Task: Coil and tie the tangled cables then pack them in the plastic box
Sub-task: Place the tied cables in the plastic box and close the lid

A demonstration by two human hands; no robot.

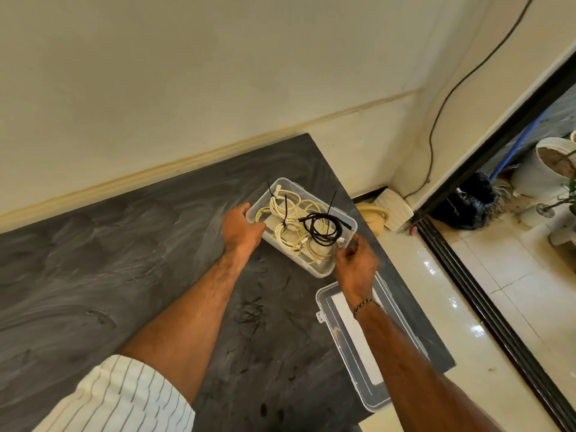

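Note:
A clear plastic box [349,218] stands on the dark table near its far right edge. Inside lie several coiled white cables [288,233] and one coiled black cable [322,229], each bound with a black zip tie whose tail sticks up. My left hand [241,229] grips the box's left rim, thumb over the edge. At the box's near right corner, my right hand [355,260] has its fingers curled against the wall. Below that hand the box's clear lid [343,338] lies flat on the table, partly hidden by my forearm.
The dark table [124,260] runs along a cream wall and ends at the right above a glossy tiled floor [467,307]. A black sliding-door track [486,307] crosses the floor. Plant pots [548,163] stand beyond it. A cream object [391,213] sits in the corner.

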